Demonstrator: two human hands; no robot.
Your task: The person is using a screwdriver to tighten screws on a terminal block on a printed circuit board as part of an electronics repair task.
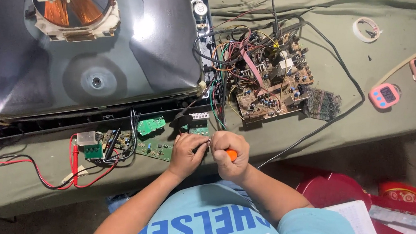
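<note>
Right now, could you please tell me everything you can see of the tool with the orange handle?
Only a stub of the orange handle shows, smooth and plastic-looking, poking out of the right hand, whose grip is closed around it. The shaft and tip are hidden. The left hand presses close beside it, above the table's front edge, near a small green circuit board.

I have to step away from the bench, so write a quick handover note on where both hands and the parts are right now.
Right hand: closed around an orange-handled tool, its tip hidden.
Left hand: pinching a small green circuit board at the table's front edge.
Nearby: more green boards, red meter leads, the main circuit board with loose wiring, and the picture tube lying face down.
Done: the set is opened up.
Left: cannot tell from this view.
</note>
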